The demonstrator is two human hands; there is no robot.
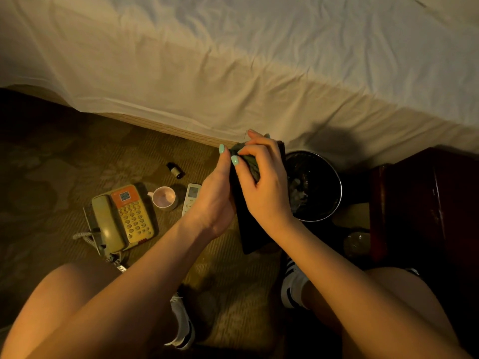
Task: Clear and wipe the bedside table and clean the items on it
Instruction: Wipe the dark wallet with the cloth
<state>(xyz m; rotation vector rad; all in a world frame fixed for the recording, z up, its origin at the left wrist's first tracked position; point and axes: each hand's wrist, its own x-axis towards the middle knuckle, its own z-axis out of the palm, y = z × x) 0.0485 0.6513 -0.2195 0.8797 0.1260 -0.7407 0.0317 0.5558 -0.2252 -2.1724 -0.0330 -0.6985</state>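
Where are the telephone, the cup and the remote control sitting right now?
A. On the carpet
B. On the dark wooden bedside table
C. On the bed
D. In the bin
A: the telephone, the cup and the remote control lie side by side on the patterned carpet, below the edge of the bed.

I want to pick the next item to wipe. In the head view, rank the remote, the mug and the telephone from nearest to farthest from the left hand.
1. Remote, right beside the left hand, which grips a flat black board.
2. Mug, just left of the remote.
3. Telephone, farthest out to the left.
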